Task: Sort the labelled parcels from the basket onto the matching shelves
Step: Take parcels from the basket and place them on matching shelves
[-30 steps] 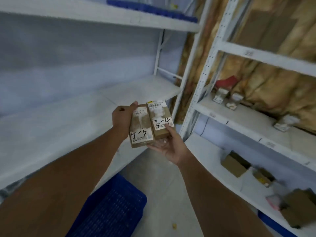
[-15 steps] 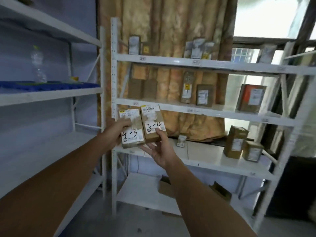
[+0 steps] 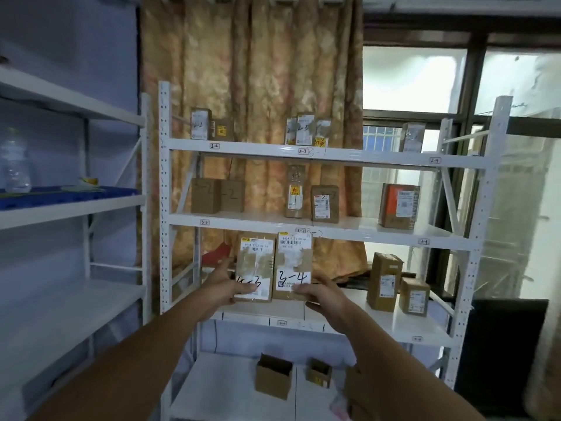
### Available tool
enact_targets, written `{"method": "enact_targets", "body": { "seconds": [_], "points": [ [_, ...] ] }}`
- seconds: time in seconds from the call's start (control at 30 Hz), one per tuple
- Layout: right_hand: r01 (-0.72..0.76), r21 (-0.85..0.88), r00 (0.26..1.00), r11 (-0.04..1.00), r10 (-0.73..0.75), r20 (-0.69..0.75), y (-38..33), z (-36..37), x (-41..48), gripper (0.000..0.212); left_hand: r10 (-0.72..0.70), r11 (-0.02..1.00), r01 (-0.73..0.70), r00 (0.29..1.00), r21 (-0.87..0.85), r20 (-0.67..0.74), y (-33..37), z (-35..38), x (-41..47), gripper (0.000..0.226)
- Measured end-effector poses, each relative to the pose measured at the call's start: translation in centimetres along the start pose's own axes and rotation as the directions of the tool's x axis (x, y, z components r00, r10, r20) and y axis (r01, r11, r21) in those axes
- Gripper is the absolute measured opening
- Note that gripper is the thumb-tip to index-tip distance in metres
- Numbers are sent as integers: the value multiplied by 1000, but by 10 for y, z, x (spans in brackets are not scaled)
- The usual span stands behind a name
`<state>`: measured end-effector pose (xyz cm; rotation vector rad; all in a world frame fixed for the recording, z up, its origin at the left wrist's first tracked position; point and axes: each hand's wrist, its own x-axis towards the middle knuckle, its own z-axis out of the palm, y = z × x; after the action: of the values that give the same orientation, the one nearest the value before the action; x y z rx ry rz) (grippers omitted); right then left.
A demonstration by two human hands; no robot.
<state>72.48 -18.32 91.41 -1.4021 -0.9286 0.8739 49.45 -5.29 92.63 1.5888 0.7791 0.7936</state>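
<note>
While both arms stretch toward the white rack (image 3: 165,177), two brown parcels are up side by side, edges touching, right in front of its third shelf down. Left hand (image 3: 229,287) has the 4-3 parcel (image 3: 253,265) clamped at the bottom, thumb laid across the label, a finger running up the left edge. Right hand (image 3: 324,294) pinches the lower right corner of the 3-4 parcel (image 3: 293,259), thumb on the white label. The pair hides the middle of that shelf in the head view.

Above them on the rack, the second shelf carries plain brown boxes (image 3: 217,196) at its left end. A tall narrow packet (image 3: 295,191) and a squat box (image 3: 324,203) stand midway. An orange-labelled box (image 3: 399,206) sits at the right end, over an edge tag (image 3: 423,241) that looks to read 3-4.

Two more boxes (image 3: 384,281) stand at the right end of the third shelf, clear of the hands. Open cartons (image 3: 273,376) sit on the rack's bottom shelf. Behind the rack hangs a patterned curtain (image 3: 258,71). Left of the rack, a second rack (image 3: 76,208) holds a clear bottle (image 3: 15,162) on a blue tray (image 3: 69,194).
</note>
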Motion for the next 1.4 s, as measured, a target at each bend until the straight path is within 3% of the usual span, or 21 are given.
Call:
{"method": "enact_targets", "body": {
  "seconds": [0.07, 0.2, 0.33, 0.53, 0.83, 1.2, 1.3, 1.4],
  "points": [
    [2, -15, 1000, 1000, -2, 19, 1, -4, 2, 75, 48, 998, -48, 999, 44, -6, -4, -4, 6, 103],
    [60, 66, 998, 996, -60, -3, -9, 0, 9, 46, 132, 991, -131, 991, 37, -35, 4, -13, 14, 82],
    [130, 98, 991, 987, -132, 19, -27, 16, 16, 43, 189, 982, -187, 979, 33, -70, 22, -22, 20, 69],
    [207, -70, 978, 976, -206, 21, -38, 24, 21, 39, 270, 963, -265, 956, 56, -119, 36, -42, 25, 69],
    [268, -3, 963, 963, -268, -37, -50, 19, 23, 38, 285, 954, -267, 950, 136, -131, 40, -66, 46, 85],
    [328, -72, 929, 942, -336, -153, -68, 31, 39, 24, 312, 948, -299, 940, 110, -134, 41, -69, 76, 79],
    [326, -51, 928, 944, -329, -176, -56, 28, 48, 34, 294, 955, -283, 944, 92, -149, 30, -70, 90, 74],
    [290, -72, 934, 954, -299, -197, -46, 16, 51, 39, 254, 965, -241, 956, 98, -145, 15, -58, 101, 85]
  ]
}}
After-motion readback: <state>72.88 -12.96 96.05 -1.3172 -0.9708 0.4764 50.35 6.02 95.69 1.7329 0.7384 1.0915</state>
